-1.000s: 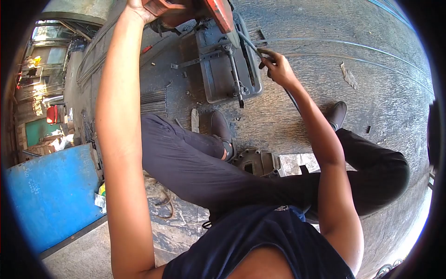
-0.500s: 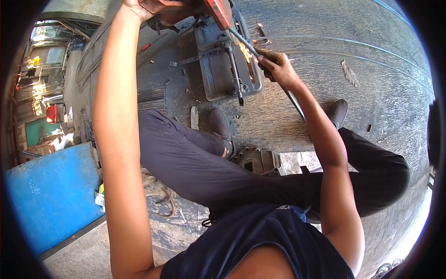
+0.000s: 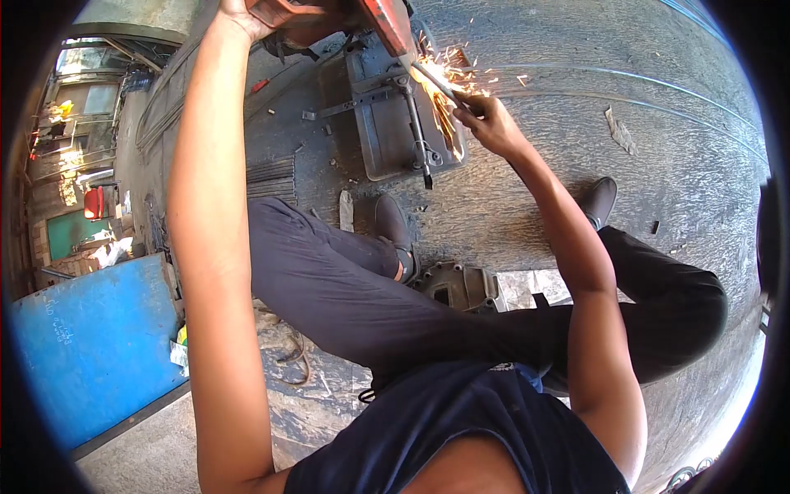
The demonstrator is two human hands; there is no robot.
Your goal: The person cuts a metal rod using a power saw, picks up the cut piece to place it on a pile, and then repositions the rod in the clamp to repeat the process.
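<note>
- Holding the rod (image 3: 439, 82), your right hand (image 3: 492, 123) grips it tight beside the sparks (image 3: 448, 70).
- Your left hand (image 3: 243, 12) wraps the saw (image 3: 387, 20) handle.
- It looks stiff and hot; keep fingers back.

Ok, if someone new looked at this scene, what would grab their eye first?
The sparks at top centre, spraying where the red saw meets a thin metal rod over the grey saw base. The right hand holds that rod beside the sparks, while the left hand grips the saw's handle at the top edge. A blue panel stands out at lower left.
</note>
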